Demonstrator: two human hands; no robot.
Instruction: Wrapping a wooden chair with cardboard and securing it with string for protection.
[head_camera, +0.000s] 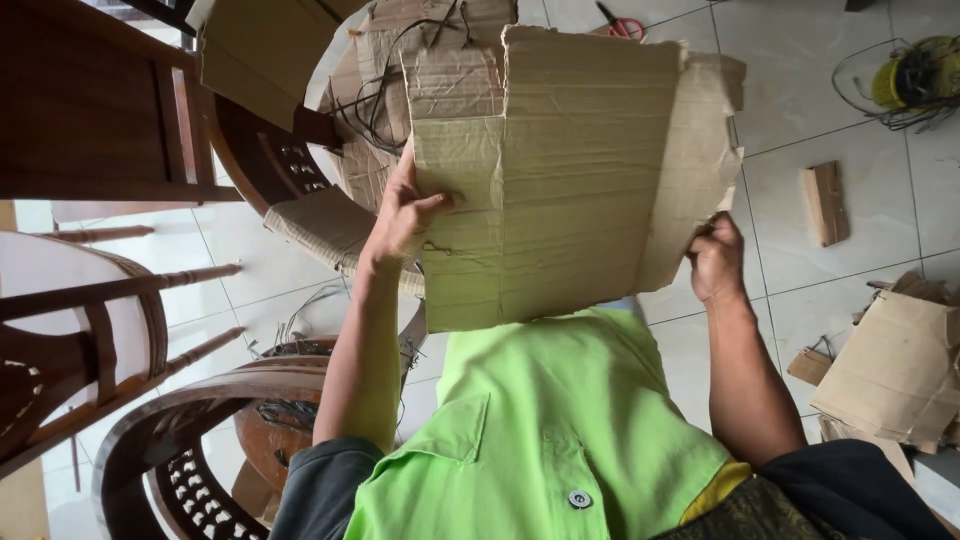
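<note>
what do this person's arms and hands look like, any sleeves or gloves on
Both hands are bare: no gloves, rings or watch show on the left hand or the right hand. The forearms are uncovered too. Dark grey short sleeves end near the elbows, under a bright lime-green vest with a chest pocket and a round snap button. A bit of yellow fabric shows at the vest's edge.

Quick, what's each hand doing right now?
Left hand: closed on the cardboard sheet, thumb on its face.
Right hand: closed on the sheet's other edge.
</note>
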